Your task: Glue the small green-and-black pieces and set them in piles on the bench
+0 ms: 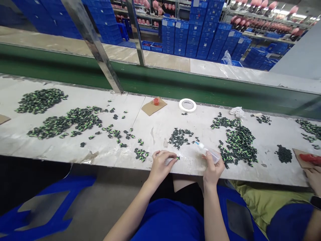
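Note:
Near the table's front edge, my left hand (pixel 162 164) pinches a small black-and-green part (pixel 178 158) between thumb and fingertips. My right hand (pixel 213 167) is wrapped round a translucent squeeze bottle (pixel 214 156), whose thin blue-tipped nozzle points up and left, away from the small part. Just beyond my hands lies a loose pile of small black pieces (pixel 178 138). To the left of my left hand sits a little cluster of black-and-green parts (pixel 141 154). A larger heap of black-and-green pieces (pixel 240 142) spreads to the right of the bottle.
On the white table (pixel 130 147) are big part heaps (pixel 41 100) at left, a roll of white tape (pixel 187 105), and a red cup (pixel 155 101) on cardboard. A metal post (pixel 97 50) rises behind. At far right is a co-worker's hand (pixel 313 179) beside a red item (pixel 311 158).

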### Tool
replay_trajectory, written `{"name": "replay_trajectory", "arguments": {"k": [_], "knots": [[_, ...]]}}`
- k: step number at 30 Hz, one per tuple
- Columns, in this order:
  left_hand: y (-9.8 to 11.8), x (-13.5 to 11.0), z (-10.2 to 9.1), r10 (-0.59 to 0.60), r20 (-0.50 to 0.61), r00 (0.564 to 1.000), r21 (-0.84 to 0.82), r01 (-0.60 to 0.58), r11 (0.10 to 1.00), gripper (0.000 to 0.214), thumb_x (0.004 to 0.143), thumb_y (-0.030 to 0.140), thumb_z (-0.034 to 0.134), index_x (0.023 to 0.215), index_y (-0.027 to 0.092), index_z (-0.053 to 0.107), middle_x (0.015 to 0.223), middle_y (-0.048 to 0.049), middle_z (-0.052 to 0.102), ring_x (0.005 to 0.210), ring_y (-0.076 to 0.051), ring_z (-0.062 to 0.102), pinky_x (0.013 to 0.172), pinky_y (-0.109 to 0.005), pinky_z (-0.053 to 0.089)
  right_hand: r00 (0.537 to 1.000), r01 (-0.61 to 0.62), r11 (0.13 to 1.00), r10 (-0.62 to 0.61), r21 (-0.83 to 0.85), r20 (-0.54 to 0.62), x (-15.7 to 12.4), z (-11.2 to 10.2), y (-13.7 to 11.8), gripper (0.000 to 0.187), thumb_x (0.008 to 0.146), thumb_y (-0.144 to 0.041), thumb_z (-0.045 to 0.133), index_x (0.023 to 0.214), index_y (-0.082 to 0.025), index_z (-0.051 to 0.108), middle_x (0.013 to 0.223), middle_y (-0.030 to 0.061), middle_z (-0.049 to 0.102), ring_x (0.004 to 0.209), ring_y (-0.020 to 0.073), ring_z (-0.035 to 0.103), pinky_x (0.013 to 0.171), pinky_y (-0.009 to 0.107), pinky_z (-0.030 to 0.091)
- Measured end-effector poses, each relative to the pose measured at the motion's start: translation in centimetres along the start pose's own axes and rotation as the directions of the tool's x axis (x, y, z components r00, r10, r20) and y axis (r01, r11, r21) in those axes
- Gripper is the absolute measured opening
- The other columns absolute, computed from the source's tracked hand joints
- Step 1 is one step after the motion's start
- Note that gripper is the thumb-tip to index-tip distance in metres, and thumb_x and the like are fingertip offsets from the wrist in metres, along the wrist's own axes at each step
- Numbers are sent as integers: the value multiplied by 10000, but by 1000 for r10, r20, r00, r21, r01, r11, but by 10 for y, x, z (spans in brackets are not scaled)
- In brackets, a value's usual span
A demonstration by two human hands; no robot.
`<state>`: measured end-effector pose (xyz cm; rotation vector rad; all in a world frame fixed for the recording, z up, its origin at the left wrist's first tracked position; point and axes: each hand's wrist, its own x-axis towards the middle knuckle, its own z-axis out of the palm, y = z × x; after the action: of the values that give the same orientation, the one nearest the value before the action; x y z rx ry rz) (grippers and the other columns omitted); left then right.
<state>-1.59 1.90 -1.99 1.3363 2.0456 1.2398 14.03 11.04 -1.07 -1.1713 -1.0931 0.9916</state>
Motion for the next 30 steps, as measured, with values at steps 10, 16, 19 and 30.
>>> {"name": "replay_trajectory", "arguments": {"k": [10,16,19,30], "knots": [[2,19,-6,8,-56,998,90,-3,996,59,808,220,655,835,242,703,917,-27,743,952,-244,629,903,-444,365,998,34,986,-25,-165,55,35,2,11,630,518,-388,816,1040,-142,562,911,108,701,848,245,676,830,425,527],[10,40,-1,119,-52,992,313,-97,945,139,793,120,660,830,238,724,932,-60,713,1000,-286,545,869,-477,343,983,185,941,-175,-284,62,19,0,4,830,572,-435,805,1271,-159,453,1157,167,627,957,254,637,828,436,514],[9,44,2,165,-28,986,367,-144,919,158,803,116,645,828,247,730,964,-79,685,1012,-298,514,849,-482,340,944,314,890,-330,-330,8,-2,-1,2,620,680,-422,751,1196,-174,511,1064,130,651,833,206,635,704,362,516],[10,47,-13,202,129,971,283,-231,931,138,808,112,622,732,225,646,848,-34,696,976,-264,522,898,-489,282,951,-41,991,78,-128,299,-39,14,-7,299,749,-453,681,847,-172,664,770,58,682,696,173,640,608,279,522]]}}
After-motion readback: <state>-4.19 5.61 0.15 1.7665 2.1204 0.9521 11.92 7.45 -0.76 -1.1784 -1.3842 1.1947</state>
